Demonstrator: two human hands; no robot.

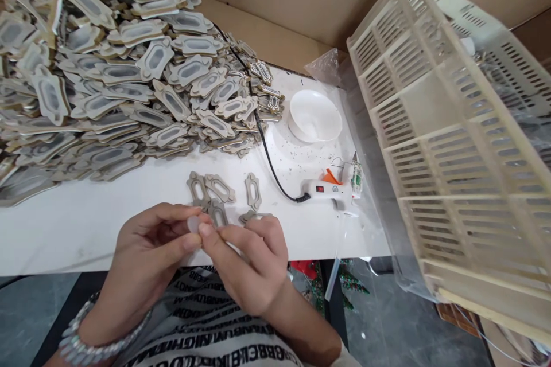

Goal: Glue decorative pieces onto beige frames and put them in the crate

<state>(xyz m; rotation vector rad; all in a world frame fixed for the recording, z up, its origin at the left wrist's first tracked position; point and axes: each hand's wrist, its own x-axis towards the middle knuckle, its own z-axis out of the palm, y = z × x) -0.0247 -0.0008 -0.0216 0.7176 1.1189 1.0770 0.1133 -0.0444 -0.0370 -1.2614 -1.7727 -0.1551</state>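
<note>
My left hand [148, 255] and my right hand [252, 258] meet at the table's front edge, fingertips pinched together. Between them is a small whitish, translucent round piece [193, 223], partly covered by my fingers. Just beyond the fingertips lie several grey, frame-shaped pieces with long oval openings; one frame piece [252, 191] sits apart to the right. Another frame piece [218, 213] is partly hidden behind my hands. To the right, a white hot glue gun [325, 189] with an orange trigger lies on its side.
A large heap of similar frame pieces [142, 69] covers the table's back left. At the back right stands a white bowl [316, 117]. The black cord [269, 155] runs from the glue gun over the heap. A cream plastic crate [434, 103] leans along the right side.
</note>
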